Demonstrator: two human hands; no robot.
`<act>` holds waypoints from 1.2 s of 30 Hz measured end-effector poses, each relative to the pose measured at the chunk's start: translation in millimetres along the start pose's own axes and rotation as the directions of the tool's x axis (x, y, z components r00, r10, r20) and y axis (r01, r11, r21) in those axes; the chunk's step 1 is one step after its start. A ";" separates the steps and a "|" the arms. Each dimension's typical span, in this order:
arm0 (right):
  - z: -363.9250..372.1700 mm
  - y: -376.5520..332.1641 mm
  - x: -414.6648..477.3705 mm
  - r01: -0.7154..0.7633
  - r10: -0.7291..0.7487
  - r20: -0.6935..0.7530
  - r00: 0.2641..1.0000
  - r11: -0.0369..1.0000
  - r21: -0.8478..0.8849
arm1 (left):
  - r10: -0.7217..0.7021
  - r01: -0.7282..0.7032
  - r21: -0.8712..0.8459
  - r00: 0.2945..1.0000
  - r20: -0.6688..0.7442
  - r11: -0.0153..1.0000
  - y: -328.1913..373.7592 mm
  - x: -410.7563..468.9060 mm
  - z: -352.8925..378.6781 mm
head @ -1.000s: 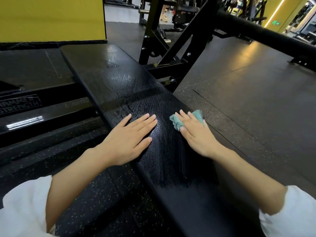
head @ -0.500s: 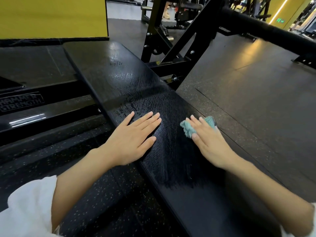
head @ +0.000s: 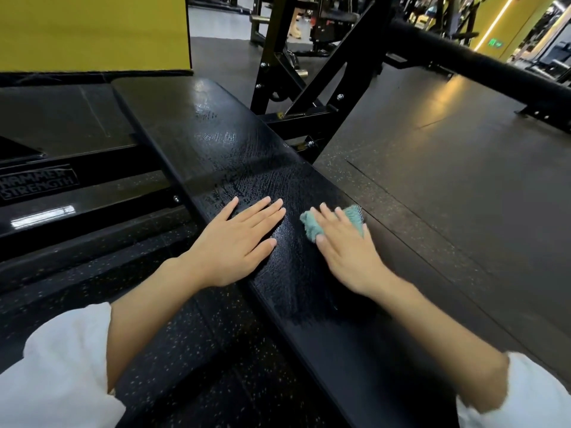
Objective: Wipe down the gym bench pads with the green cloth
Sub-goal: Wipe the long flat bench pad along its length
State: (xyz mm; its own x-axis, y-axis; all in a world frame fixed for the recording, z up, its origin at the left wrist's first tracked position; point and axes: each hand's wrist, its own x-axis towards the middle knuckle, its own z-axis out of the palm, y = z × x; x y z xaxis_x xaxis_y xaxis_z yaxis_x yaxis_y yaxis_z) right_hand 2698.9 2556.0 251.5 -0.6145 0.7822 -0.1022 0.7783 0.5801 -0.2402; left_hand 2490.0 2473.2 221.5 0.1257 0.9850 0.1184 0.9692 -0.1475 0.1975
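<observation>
1. Both hands lie flat on the bench pad [head: 216, 143], palms down, side by side with a strip of bare pad between them.
2. Right hand [head: 346, 251]: the fingers are straight and spread, pressing the green cloth [head: 311, 226] down onto the pad. Nothing is curled round the cloth; the thumb lies along its near-left edge.
3. Green cloth: bunched under the right fingers near the pad's right edge, about midway along its visible length. One crumpled tuft shows left of the fingers and another beyond the little finger, by the edge.
4. Left hand [head: 238, 242]: the fingers are straight and close together, resting on bare pad near its left edge. It holds nothing and is clear of the cloth.
5. Bench pad: long, black and narrow, running from the lower right away to the upper left. Its surface shows a streaked sheen around and beyond the hands.
6. White sleeves [head: 55, 366] cover both upper arms; the forearms are bare.
7. Left of the pad, a black frame rail carries a HAMMER STRENGTH label [head: 37, 182].
8. Beyond the pad's right side stands a black steel frame [head: 312, 88] with a thick padded bar [head: 482, 66] slanting off to the right.
9. Dark speckled rubber floor [head: 448, 180] lies all around, and a yellow wall panel [head: 92, 29] fills the upper left.
</observation>
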 end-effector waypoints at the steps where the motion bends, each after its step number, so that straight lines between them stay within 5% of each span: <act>1: 2.1 -7.6 -16.3 0.046 -0.045 0.015 0.999 0.999 -0.007 | 0.000 0.000 -0.001 1.000 -0.002 1.000 -0.1 -0.2 0.2; 8: 12.1 -36.1 -102.5 0.224 -0.228 0.113 0.967 0.973 0.049 | 0.002 -0.002 0.018 1.000 -0.006 1.000 0.4 -0.5 1.1; 23: 4.5 -21.8 -16.0 0.032 -0.032 0.024 0.999 0.999 0.026 | -0.016 0.015 0.022 1.000 0.025 1.000 2.0 0.3 -3.3; 36: 8.8 -25.2 -153.5 0.143 -0.151 0.147 0.978 0.988 0.064 | 0.001 -0.001 0.003 1.000 0.028 1.000 -1.0 2.2 -0.1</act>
State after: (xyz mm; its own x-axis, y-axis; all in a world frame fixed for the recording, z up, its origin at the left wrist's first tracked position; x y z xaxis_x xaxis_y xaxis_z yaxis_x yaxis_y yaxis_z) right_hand 2772.5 2419.3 264.7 -0.7370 0.6439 -0.2052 0.6728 0.6700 -0.3138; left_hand 2489.3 2475.5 221.7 0.1329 0.9869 0.0915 0.9696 -0.1486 0.1942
